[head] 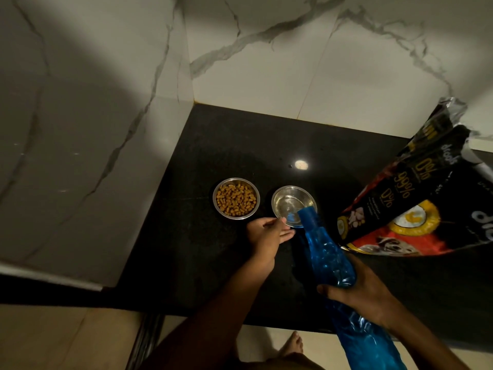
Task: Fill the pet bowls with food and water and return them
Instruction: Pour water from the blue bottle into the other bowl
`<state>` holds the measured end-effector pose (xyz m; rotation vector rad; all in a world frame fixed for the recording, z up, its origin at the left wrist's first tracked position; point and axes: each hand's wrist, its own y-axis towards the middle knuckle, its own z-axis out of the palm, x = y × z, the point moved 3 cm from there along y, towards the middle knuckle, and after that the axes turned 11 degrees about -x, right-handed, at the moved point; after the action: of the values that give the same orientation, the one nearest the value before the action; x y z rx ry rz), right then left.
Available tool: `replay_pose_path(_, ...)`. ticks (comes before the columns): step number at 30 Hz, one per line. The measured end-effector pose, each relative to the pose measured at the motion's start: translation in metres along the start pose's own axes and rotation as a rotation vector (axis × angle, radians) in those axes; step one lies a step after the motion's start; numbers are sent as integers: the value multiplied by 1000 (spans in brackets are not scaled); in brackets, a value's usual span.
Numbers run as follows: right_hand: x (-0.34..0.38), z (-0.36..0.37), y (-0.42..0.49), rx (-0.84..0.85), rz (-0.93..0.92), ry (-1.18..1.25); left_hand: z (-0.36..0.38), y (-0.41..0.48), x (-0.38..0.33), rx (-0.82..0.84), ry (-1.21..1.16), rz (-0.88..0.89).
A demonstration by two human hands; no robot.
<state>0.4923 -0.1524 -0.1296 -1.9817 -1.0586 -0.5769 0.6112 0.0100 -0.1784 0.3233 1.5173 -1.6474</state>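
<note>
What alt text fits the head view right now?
The right hand tips a blue bottle over a steel bowl that the left hand steadies; beside it sits a kibble-filled bowl, a pet food bag on the right.

Food bag (pixel 416 206) cut off at right frame edge; blue bottle (pixel 330 257) base cut off at bottom — water level in steel bowl (pixel 293 202) not discernible.

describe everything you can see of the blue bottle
The blue bottle is translucent, ribbed plastic, uncapped as far as can be seen. It is tilted, mouth down over the near rim of the steel water bowl. The right hand grips its middle; the left hand steadies the bowl.
</note>
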Motion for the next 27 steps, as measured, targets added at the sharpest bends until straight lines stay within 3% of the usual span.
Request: replay_pose_path(27,-4,0,2,4,34,-59,-1,0,0,12,-3,11)
